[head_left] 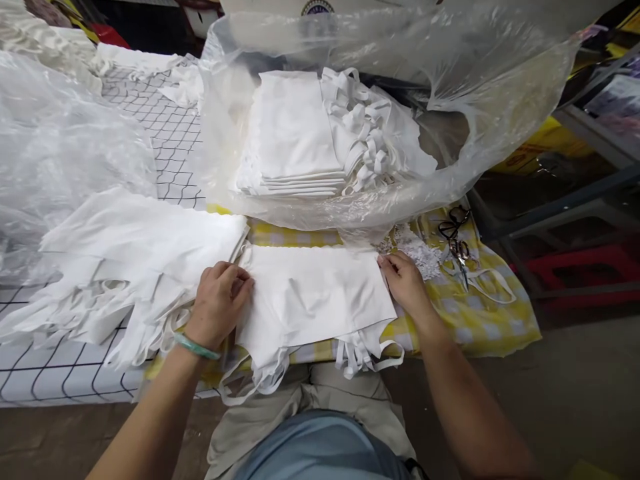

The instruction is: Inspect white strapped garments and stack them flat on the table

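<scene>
A white strappy top [315,287] lies spread in front of me, its thin straps hanging over the table's front edge. My left hand [223,300], a green bangle at its wrist, pinches the top's left edge with curled fingers. At the upper right corner, my right hand [404,277] grips the fabric between thumb and fingers. To the left rests a loose pile of similar white tops [145,233], straps trailing toward me. Behind, a neat stack of folded white tops [300,127] sits inside an open clear plastic bag [380,217], with bunched straps on its right side.
Two pairs of scissors [459,252] lie at the right beside white scraps [423,257] on a yellow checked cloth [500,327]. More clear plastic [65,133] covers the left side. A metal rack [575,207] stands close to the table's right end.
</scene>
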`<state>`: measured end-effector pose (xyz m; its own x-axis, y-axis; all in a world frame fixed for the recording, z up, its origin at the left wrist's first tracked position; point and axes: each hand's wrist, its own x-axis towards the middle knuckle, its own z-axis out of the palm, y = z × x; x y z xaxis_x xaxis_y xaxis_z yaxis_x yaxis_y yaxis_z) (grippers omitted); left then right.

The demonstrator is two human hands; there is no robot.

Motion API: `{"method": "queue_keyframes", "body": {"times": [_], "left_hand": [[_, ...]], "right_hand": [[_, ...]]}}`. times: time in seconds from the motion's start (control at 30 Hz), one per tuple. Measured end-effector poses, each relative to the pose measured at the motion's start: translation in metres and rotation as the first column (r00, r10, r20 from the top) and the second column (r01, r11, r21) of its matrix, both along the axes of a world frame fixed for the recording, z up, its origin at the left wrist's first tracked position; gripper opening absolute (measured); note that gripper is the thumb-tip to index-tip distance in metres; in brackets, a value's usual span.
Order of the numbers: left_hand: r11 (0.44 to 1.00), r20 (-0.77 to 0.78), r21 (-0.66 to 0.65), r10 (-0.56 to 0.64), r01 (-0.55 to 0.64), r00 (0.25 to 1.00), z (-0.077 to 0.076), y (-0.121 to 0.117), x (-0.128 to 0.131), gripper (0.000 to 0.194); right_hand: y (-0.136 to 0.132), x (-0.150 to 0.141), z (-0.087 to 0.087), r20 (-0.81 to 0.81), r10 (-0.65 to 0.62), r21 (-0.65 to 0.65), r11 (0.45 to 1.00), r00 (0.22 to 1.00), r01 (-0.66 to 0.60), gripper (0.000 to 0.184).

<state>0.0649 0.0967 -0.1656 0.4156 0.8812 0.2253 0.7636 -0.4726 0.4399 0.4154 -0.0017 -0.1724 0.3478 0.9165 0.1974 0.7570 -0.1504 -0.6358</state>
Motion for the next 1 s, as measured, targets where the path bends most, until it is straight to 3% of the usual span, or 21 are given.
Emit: {"method": "queue_keyframes", "body": {"times": [0.23, 0.43, 0.57, 0.67, 0.83, 1.0], "left_hand": [[0.987, 0.019, -0.128, -0.098, 0.1, 0.995, 0.007, 0.0, 0.005, 0.019], [0.994, 0.113, -0.104, 0.022, -0.01, 0.993, 0.007, -0.003, 0.005, 0.017], [0.991, 0.025, -0.128, -0.046, 0.049, 0.999, 0.006, -0.002, 0.005, 0.023], [0.992, 0.009, -0.085, -0.091, 0.091, 0.996, 0.011, -0.001, 0.006, 0.013], [0.995, 0.135, -0.02, -0.096, 0.1, 0.986, 0.019, -0.005, 0.007, 0.007], [0.964, 0.269, -0.258, 0.136, -0.064, 0.953, 0.021, -0.006, 0.002, 0.014]], "right_hand": [[-0.002, -0.004, 0.0, 0.096, -0.009, 0.024, 1.0, 0.995, 0.007, 0.022], [-0.003, -0.002, -0.003, 0.151, -0.023, 0.032, 0.999, 0.988, 0.018, 0.029], [-0.003, -0.002, -0.005, 0.216, 0.003, 0.022, 1.0, 0.976, -0.008, 0.03], [-0.005, -0.006, -0.001, 0.23, -0.006, 0.076, 0.997, 0.973, -0.012, 0.026], [-0.012, -0.015, 0.014, 0.11, -0.033, 0.205, 0.979, 0.993, 0.01, 0.023], [-0.021, -0.021, 0.02, -0.202, -0.156, 0.161, 0.968, 0.967, 0.19, 0.028]]}}
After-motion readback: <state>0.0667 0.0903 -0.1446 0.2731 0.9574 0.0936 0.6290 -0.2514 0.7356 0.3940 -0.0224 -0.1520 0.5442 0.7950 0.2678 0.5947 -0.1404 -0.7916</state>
